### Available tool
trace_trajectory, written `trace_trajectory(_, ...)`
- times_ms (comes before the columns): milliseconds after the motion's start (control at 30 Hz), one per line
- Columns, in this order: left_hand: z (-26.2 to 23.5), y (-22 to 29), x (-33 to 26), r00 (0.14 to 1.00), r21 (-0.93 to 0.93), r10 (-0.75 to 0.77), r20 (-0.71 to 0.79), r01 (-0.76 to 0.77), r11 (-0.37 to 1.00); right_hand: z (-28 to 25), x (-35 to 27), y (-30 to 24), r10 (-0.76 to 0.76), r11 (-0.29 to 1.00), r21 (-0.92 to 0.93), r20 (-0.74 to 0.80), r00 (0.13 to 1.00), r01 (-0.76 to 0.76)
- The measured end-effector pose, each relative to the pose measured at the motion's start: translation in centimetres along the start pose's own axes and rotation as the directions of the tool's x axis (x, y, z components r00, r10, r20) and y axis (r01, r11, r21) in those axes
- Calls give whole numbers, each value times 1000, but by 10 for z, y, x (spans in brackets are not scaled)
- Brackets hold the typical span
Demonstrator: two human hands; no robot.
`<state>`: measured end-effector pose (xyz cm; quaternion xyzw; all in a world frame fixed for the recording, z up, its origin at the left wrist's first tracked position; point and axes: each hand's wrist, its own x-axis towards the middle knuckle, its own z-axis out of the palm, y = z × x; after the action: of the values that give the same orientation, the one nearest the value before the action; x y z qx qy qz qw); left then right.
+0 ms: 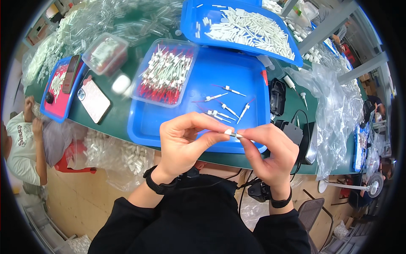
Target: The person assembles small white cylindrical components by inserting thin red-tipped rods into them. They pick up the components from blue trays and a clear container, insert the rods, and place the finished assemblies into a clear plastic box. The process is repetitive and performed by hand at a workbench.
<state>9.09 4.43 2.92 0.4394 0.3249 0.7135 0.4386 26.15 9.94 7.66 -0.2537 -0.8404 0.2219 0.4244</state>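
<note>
Left hand (182, 142), right hand (270, 149) — fingertips pinching small white-tipped tube (233, 134), long axis horizontal, over blue tray (152, 122).

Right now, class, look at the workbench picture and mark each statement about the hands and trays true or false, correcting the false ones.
1. Both hands pinch one small white-tipped piece between them. True: the left hand and right hand meet on the small white-tipped piece.
2. The large blue tray is packed full. False: the large blue tray holds only a few loose white-and-red pieces.
3. A clear plastic container of white-and-red pieces sits on the tray's left part. True: the clear plastic container.
4. Each wrist is bare. False: both wear a black band.
5. A phone lies right of the tray. False: the phone lies left.
</note>
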Motion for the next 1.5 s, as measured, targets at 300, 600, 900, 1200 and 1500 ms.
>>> trace_trajectory(300, -4, -3, -2, 1000, 73, 23, 2, -23, 997, 7, 2, -1, -29, 997, -75, 73, 997, 34)
trace_trajectory(600, -30, 39, 35, 996, 743, 50, 68, -84, 664, 9, 41, 30, 104, 987, -152, 378, 920, -49)
trace_trajectory(900, -86, 28, 80, 997, 993, -75, -23, 31, 110, -17, 159, 163, 84, 875, -477, -9, 996, -78)
trace_trajectory(1200, -83, 8, 92, 980, 979, -4, -199, 199, 33, -3, 175, 199, 421, 689, -665, 46, 906, -287)
trace_trajectory(1500, -81, 8, 104, 966, 972, -131, -223, 230, 45, -4, 163, 156, 298, 712, -574, -274, 914, -404)
